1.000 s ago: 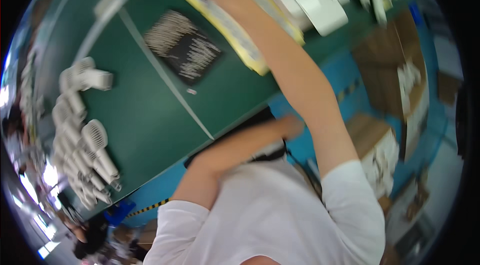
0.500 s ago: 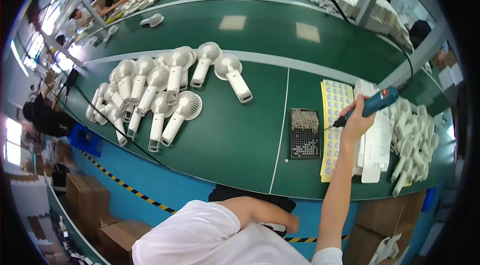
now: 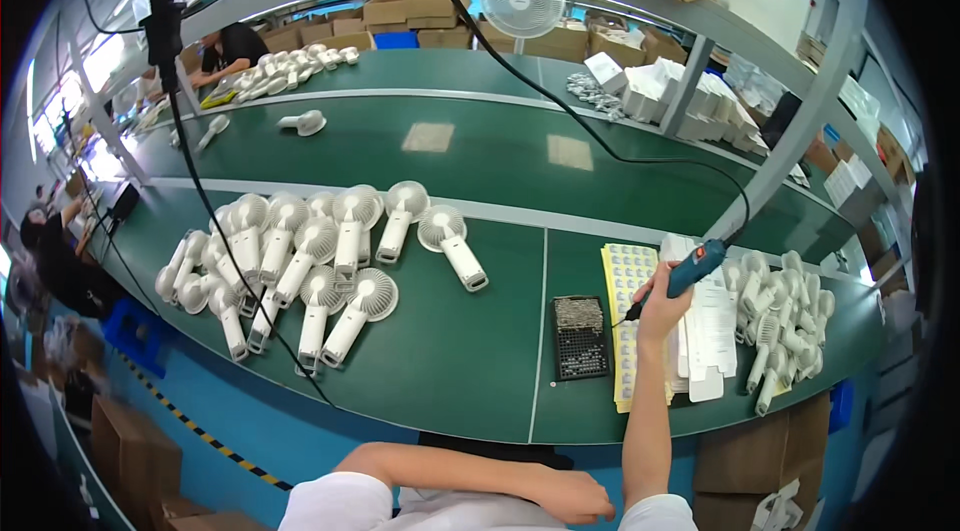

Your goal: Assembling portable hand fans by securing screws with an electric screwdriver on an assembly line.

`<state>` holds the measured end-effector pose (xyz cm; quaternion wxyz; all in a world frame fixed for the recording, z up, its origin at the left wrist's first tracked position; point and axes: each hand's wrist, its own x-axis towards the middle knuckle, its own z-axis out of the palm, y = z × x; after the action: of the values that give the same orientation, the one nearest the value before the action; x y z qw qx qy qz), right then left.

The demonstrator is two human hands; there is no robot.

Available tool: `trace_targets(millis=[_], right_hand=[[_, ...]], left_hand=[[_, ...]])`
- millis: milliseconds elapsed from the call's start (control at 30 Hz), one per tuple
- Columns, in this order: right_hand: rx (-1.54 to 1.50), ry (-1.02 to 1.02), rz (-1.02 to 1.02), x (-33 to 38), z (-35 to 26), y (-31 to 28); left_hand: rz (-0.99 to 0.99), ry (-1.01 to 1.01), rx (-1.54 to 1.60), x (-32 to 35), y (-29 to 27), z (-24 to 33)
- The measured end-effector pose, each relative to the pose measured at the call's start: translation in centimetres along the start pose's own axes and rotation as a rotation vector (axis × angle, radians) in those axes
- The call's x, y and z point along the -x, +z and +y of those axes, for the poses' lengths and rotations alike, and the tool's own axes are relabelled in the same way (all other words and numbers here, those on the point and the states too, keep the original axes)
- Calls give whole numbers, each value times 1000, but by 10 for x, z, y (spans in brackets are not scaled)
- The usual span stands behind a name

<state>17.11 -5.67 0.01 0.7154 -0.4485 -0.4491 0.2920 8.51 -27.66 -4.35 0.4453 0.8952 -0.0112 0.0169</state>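
My right hand (image 3: 662, 313) is wrapped round a blue electric screwdriver (image 3: 697, 268). The tool is tilted, its thin bit pointing left and down toward a black screw tray (image 3: 581, 361). Small screws are heaped at the tray's far end. A yellow-edged sticker sheet (image 3: 625, 371) lies under the bit, beside the tray. Close to my body at the lower edge, my left hand (image 3: 582, 497) has its fingers curled; anything inside them is hidden. White handheld fans (image 3: 365, 296) lie in a group on the left part of the green table (image 3: 460, 361).
White flattened cartons (image 3: 708, 341) lie right of the sticker sheet, and more white fan parts (image 3: 785, 316) are piled beyond them. A black cable (image 3: 560, 106) runs to the screwdriver. Grey frame posts (image 3: 800, 141) stand at the right. Another person (image 3: 235, 51) sits across the tables.
The view has tilted up, so the table sits lower in it. My right hand still holds the screwdriver near the tray. My left hand has come up from the lap into fuller view.
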Motion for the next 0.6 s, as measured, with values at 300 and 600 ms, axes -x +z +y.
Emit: trace_targets(millis=[300,600], right_hand=[[127,97,111,-14,9,-29],[206,-75,-8,3,9,-8]], left_hand=[[106,-14,108,54,-62,-26],[263,-40,139,38,-57,-44]])
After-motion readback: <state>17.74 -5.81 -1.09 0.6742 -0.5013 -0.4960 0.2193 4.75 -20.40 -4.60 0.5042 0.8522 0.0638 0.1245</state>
